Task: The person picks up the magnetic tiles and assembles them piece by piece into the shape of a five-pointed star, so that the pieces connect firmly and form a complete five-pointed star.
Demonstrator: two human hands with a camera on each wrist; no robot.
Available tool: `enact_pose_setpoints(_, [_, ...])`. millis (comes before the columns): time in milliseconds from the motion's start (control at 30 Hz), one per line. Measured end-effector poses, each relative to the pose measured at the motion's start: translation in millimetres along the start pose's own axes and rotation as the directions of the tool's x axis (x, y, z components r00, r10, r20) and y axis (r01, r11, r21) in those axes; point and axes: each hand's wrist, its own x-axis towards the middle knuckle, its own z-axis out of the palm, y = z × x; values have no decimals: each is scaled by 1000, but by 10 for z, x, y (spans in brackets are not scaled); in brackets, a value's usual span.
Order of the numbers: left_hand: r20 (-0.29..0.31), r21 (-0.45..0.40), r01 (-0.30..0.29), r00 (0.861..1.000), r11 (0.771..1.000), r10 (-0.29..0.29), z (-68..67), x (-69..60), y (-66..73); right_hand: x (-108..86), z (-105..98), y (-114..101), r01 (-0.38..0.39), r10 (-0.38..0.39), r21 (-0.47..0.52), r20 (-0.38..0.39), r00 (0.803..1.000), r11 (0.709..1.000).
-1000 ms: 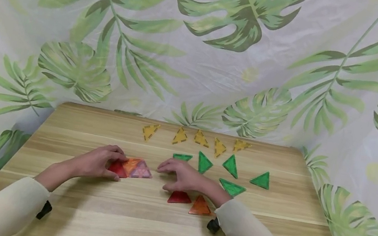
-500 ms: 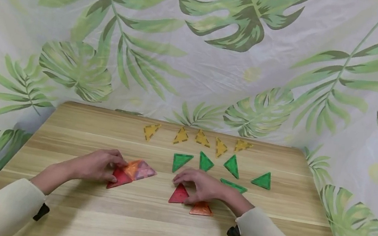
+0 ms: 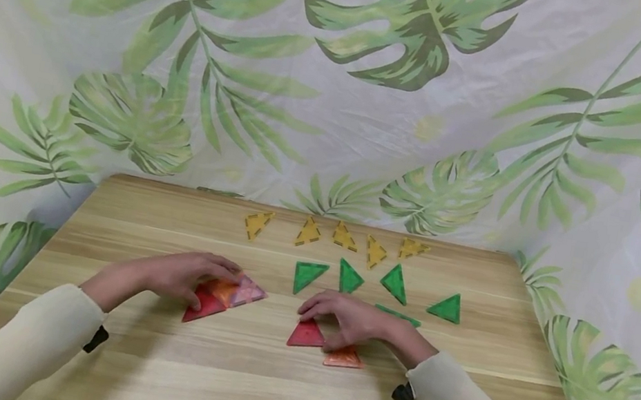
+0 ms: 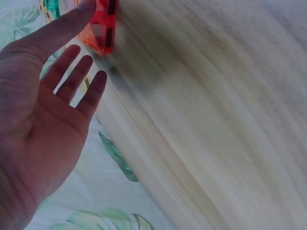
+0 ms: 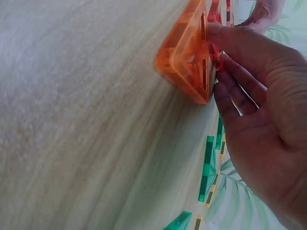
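Note:
In the head view my left hand [image 3: 182, 278] lies over a joined row of tiles: a red triangle [image 3: 206, 306], an orange one [image 3: 225, 291] and a pinkish-purple one [image 3: 246, 292]. Its thumb touches the red tile [image 4: 101, 17] in the left wrist view, the other fingers loosely extended. My right hand [image 3: 355, 319] pinches a separate red triangle [image 3: 305, 335] between thumb and fingers. Beside that thumb lies an orange triangle [image 3: 343, 357], partly covered by the hand; it looms large as an orange tile [image 5: 184, 60] in the right wrist view.
Several green triangles, one a tile [image 3: 447, 308] at the right, lie beyond my right hand. Behind them, near the far edge of the wooden table [image 3: 203, 384], is a row of yellow triangles [image 3: 309, 232]. A leaf-patterned cloth [image 3: 356, 136] hangs behind.
The joined tiles have turned, their right end now higher. My left hand has slid right over them. My right hand has moved right and nearer, onto the separate red triangle.

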Motion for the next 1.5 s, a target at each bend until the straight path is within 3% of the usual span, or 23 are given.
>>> enact_pose_setpoints(400, [47,44,38,998,998,-40,-12,39,46,39,35,2,-37,36,-32,-27,999,999])
enact_pose_setpoints(700, [-26,126,52,998,991,-49,63,-84,49,64,126,-38,-50,39,-57,-174,984,997])
enact_pose_setpoints(900, [-106,189,31,994,981,-11,138,-167,37,176,170,-152,-95,68,-73,-310,948,993])
enact_pose_setpoints(1167, [-171,213,9,985,977,28,214,-235,-18,395,260,-312,-193,122,-124,-429,895,973])
enact_pose_setpoints(1500, [-215,207,96,975,974,-51,290,-267,-30,646,396,-421,-312,183,-130,-581,793,941])
